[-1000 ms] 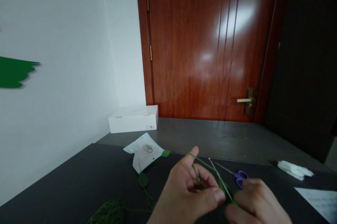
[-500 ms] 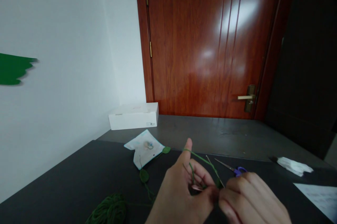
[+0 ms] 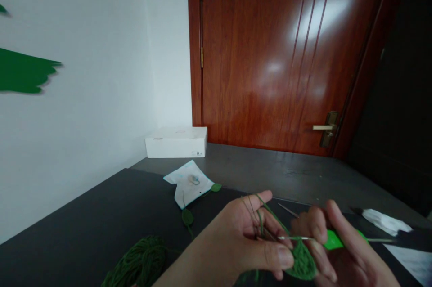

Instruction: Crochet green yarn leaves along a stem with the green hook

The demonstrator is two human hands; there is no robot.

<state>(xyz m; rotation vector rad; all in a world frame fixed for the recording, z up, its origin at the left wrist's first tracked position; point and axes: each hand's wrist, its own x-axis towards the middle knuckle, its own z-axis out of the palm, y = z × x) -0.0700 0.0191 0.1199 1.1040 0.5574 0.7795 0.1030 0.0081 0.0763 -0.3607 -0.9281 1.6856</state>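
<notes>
My left hand (image 3: 249, 237) pinches a small green crocheted piece (image 3: 303, 262) by its left edge, between thumb and fingers. Green yarn (image 3: 272, 213) runs over its raised index finger and down to the piece. In my right hand (image 3: 337, 242) is a crochet hook (image 3: 334, 239) with a bright green handle, its metal shaft lying level across the top of the piece. The hook's tip reaches the fingers of my left hand. Behind my right hand the blades of the scissors (image 3: 286, 208) show; their handles are hidden. A ball of dark green yarn (image 3: 137, 262) lies at lower left.
A white packet (image 3: 184, 186) lies on the dark table, with small green leaf shapes (image 3: 188, 217) beside it. Further back stands a white box (image 3: 176, 145). On the right are a crumpled white tissue (image 3: 386, 221) and a printed sheet (image 3: 410, 260).
The right hand has turned palm-up, and the green-handled hook and crocheted piece have come into clear view. My left hand has tilted right. The whole view has shifted slightly.
</notes>
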